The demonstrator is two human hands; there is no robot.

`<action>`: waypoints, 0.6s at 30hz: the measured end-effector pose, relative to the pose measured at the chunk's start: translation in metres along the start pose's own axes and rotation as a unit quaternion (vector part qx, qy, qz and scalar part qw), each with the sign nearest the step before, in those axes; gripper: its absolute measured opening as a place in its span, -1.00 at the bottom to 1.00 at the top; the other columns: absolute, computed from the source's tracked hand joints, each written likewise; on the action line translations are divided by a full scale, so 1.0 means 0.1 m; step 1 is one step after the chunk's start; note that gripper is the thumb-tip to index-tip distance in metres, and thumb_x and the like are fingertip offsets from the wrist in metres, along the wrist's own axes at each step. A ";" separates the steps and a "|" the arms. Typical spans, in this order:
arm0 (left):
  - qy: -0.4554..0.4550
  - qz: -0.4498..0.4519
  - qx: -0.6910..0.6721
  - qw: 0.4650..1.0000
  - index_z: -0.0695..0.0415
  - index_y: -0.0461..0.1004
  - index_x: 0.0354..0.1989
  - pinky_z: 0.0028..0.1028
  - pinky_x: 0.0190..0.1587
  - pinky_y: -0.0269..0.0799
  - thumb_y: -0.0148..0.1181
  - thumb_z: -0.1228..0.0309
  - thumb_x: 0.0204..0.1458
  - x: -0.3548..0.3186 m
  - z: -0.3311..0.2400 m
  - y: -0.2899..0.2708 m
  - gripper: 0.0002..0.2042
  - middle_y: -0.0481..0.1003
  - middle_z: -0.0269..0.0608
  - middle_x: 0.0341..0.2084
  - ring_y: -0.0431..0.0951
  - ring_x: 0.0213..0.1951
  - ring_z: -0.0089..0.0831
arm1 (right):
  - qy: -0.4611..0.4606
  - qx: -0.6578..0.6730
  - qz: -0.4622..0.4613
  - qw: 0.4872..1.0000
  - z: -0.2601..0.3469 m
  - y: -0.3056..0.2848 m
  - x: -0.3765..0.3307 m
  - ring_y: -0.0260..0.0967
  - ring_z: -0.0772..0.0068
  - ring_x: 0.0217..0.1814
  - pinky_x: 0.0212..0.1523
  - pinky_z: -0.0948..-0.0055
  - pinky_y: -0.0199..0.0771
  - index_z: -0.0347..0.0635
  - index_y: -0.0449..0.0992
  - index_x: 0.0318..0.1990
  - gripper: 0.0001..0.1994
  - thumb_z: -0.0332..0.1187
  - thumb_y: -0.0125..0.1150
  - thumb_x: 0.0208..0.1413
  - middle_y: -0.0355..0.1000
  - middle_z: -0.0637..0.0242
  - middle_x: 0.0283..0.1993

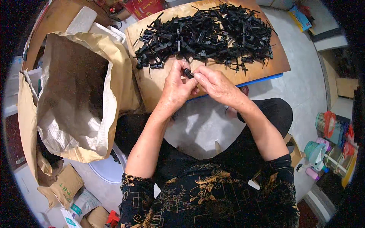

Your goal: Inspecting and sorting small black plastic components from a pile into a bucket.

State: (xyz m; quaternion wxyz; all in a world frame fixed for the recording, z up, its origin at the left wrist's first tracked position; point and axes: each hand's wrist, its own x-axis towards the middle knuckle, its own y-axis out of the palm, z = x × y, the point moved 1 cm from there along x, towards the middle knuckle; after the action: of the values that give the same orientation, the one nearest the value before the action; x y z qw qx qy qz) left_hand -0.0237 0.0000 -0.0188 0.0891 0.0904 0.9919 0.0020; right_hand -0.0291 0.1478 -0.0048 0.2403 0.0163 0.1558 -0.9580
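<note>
Only the head view here, looking straight down. Both hands meet at the near edge of the bench [262, 64], a wooden board resting over the knees. The left hand [175, 88] and right hand [216, 84] are pinched together on one small black plastic part [188, 73], fingers [197, 77] of both closed around it, so it's held just above the board's front edge, right below the big pile of black plastic parts [205, 36].

That pile covers most of the board's far half and looks barely dented, so I'd guess there's loads left to get through. On the left stands a big open paper sack [76, 91]; I can't tell what's inside it. Coloured plastic baskets [327, 125] sit on the floor off to the right, well apart from the work.
</note>
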 end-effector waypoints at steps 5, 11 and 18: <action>0.004 -0.021 0.072 0.997 0.14 0.16 -0.30 -0.54 -0.63 0.31 0.14 0.58 -0.09 0.02 0.10 -0.03 -0.74 0.33 -0.27 -0.60 0.36 -0.63 -0.60 | -0.031 -0.025 -0.032 0.999 -0.12 0.09 0.05 0.19 0.38 -0.49 -0.41 0.40 0.24 -0.30 0.29 -0.33 -0.79 -0.30 -0.12 0.18 0.24 0.21 -0.55; 0.087 -0.101 0.213 0.968 0.17 0.20 -0.29 -0.41 -0.49 0.34 0.16 0.55 -0.13 0.01 0.15 -0.09 -0.73 0.34 -0.14 -0.62 0.36 -0.58 -0.39 | -0.052 -0.057 -0.058 0.995 -0.20 0.24 0.17 0.31 0.01 -0.39 -0.37 0.22 0.29 -0.30 0.32 -0.33 -0.82 -0.34 -0.11 0.13 0.33 -0.02 -0.46; 0.092 -0.143 0.250 0.953 0.16 0.20 -0.26 -0.40 -0.48 0.36 0.16 0.55 -0.13 -0.01 0.12 -0.08 -0.72 0.38 -0.11 -0.58 0.41 -0.55 -0.39 | -0.100 -0.052 -0.090 0.990 -0.14 0.27 0.19 0.34 0.03 -0.33 -0.34 0.30 0.31 -0.31 0.34 -0.27 -0.82 -0.36 -0.11 0.14 0.35 0.02 -0.39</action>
State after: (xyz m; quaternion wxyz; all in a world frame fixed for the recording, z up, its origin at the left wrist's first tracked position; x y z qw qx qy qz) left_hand -0.0216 -0.0081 -0.0300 -0.0291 -0.0335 0.9670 -0.2509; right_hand -0.0337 0.1213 -0.0283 0.1677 -0.1064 0.1809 -0.9632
